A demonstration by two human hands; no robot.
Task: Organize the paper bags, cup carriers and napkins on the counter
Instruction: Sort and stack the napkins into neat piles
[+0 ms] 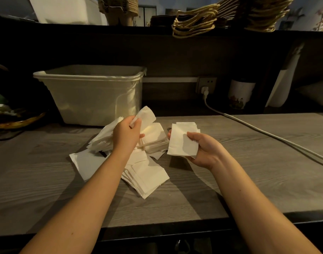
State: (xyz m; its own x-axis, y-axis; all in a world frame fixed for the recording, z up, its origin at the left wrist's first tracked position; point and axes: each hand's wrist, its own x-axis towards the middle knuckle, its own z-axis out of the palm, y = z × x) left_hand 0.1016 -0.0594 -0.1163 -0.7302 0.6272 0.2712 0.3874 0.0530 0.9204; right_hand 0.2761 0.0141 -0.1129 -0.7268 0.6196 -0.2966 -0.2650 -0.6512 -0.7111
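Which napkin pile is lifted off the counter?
The small stack held in the right hand; the other piles lie fanned and jumbled on the counter, and the left hand grips only one loose napkin.

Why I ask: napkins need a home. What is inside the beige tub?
Through the translucent wall of the tub only vague pale patches show low down. The wall covers the interior from here, so contents cannot be told.

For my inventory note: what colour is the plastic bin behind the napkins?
The bin is pale cream; head view.
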